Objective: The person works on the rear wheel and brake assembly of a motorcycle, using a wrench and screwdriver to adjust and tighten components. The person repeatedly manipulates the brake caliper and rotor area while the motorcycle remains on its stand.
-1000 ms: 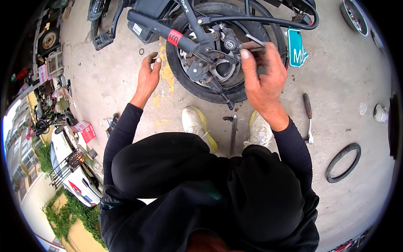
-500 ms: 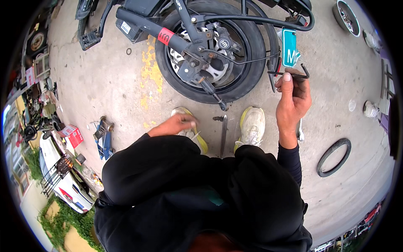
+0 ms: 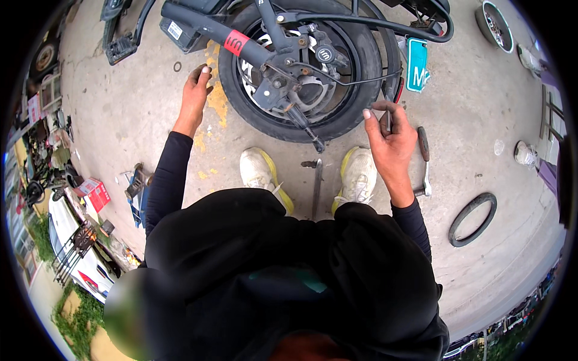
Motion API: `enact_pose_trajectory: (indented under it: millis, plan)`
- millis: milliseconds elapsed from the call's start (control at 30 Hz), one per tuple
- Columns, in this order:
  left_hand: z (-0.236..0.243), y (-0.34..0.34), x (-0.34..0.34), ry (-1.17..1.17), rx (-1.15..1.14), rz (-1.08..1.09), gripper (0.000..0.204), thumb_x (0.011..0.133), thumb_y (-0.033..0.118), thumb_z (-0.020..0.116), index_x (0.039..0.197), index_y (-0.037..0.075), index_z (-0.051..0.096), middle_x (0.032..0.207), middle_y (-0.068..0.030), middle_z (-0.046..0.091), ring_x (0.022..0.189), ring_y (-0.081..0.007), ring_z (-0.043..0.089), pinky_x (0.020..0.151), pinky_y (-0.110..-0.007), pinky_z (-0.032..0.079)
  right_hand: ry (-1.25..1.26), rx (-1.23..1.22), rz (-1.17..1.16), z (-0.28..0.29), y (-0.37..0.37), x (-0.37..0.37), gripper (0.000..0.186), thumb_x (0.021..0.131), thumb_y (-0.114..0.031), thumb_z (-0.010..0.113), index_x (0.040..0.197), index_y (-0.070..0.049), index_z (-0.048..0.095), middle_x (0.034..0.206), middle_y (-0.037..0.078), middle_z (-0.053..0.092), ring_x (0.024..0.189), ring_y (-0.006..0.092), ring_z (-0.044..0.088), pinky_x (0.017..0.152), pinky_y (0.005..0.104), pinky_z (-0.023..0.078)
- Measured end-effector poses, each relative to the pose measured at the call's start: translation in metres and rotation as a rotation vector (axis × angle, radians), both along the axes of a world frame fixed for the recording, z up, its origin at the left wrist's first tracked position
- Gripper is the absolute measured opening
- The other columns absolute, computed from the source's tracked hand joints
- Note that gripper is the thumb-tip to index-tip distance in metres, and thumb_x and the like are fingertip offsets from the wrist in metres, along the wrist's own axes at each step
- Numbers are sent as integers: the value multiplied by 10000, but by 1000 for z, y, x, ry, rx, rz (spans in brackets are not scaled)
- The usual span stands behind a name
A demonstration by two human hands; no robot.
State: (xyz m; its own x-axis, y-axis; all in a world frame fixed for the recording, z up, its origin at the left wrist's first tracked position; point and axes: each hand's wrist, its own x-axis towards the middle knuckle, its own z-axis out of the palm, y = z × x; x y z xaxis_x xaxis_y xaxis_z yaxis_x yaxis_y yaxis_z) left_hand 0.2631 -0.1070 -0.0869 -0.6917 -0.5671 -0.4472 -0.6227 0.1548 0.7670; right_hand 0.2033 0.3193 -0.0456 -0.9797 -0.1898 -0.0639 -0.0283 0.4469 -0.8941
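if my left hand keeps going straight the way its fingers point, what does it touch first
Probably the black tyre of the rear wheel. The left hand is raised beside the tread, fingers aimed up toward it; from above I can't tell whether they already touch.

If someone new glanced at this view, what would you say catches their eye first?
The black rear wheel of a two-wheeler at the top centre, with its silver brake disc and a swingarm bearing a red band. The left hand rests by the tyre's left side; the right hand holds a thin metal tool at its right. A teal plate sits beside the wheel, and a loose black ring lies on the concrete at lower right.
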Motion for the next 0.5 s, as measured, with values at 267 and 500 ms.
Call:
enact_pose_trajectory:
  millis: [267,500]
  plan:
    - [-23,33,13,-40,28,-69,676,1012,421,629,1413,-108,500,1273,-201,646,1171,-227,611,1013,-324,467,17,282,299,31,-42,-91,343,873,-305,780,916,30,721,616,204,629,597,356,664,588,415,513]
    - [-9,68,71,-344,329,-128,707,1001,461,644,1414,-82,456,1304,-170,593,1243,-256,569,1030,-412,491,-58,352,521,8,-59,-119,524,885,-466,772,848,56,738,556,104,568,527,162,544,533,364,439]
